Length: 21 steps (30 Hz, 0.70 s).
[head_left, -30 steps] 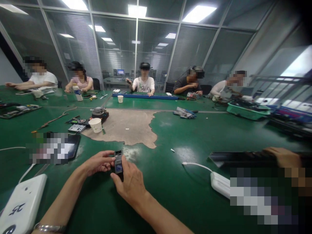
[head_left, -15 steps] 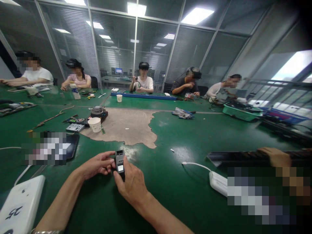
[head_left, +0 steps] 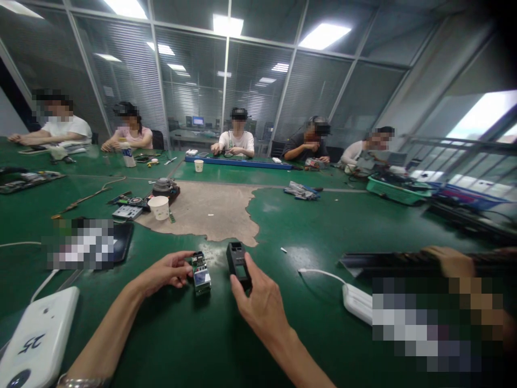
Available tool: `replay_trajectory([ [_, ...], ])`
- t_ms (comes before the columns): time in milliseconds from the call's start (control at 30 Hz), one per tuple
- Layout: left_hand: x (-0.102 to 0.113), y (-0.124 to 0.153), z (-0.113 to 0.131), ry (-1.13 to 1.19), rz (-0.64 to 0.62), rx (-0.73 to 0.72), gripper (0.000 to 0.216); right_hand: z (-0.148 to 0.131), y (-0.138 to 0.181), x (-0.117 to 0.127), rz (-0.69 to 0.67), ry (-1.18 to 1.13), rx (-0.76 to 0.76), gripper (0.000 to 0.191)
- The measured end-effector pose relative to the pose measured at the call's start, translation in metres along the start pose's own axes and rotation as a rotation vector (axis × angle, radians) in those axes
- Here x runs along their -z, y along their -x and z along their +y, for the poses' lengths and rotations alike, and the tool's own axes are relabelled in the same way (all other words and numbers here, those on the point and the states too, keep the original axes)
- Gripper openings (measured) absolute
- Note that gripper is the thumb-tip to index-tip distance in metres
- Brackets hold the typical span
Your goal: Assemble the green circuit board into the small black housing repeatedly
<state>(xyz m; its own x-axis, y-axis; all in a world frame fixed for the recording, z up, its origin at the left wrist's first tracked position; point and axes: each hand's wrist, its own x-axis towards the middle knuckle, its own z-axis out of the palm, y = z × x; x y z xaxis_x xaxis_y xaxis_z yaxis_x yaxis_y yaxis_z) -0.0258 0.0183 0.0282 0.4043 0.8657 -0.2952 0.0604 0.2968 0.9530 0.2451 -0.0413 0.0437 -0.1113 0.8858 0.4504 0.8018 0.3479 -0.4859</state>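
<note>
My left hand [head_left: 172,274] pinches a small circuit board [head_left: 202,277] at its upper left side. The board carries a little screen and metal connectors. Just to its right, my right hand [head_left: 260,293] grips a black plastic casing [head_left: 238,263] between thumb and fingers. A rectangular window shows in the casing's face, with slots near its top end. Board and casing are apart, both held over the green table [head_left: 173,345].
A paper cup [head_left: 159,208] stands beside loose electronic parts [head_left: 128,202]. Pliers-like tools [head_left: 302,190] lie farther off. At the right, a co-worker's hand [head_left: 450,262] rests on a long black part [head_left: 388,263], near a white power bank [head_left: 357,304]. Another white device [head_left: 48,323] lies at left.
The black casing has come off the circuit board. My right hand has moved right with the casing, while the board stays in my left hand, now exposed.
</note>
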Motion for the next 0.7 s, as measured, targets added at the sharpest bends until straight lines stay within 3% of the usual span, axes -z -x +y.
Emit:
replay_trajectory([
  [233,-0.002,-0.006,-0.005,-0.059,0.040,0.003,0.070,0.039,0.040,0.005,0.009,0.133,-0.113,0.055],
  [400,-0.002,-0.010,-0.007,-0.110,0.070,-0.002,0.069,0.043,0.048,0.004,0.023,0.140,-0.150,0.054],
  [600,-0.003,-0.009,-0.005,-0.078,0.061,0.001,0.068,0.042,0.050,0.004,0.088,0.098,-0.114,0.072],
  [700,-0.005,-0.009,-0.004,-0.042,0.063,0.021,0.071,0.044,0.050,0.001,0.083,0.121,-0.095,0.063],
])
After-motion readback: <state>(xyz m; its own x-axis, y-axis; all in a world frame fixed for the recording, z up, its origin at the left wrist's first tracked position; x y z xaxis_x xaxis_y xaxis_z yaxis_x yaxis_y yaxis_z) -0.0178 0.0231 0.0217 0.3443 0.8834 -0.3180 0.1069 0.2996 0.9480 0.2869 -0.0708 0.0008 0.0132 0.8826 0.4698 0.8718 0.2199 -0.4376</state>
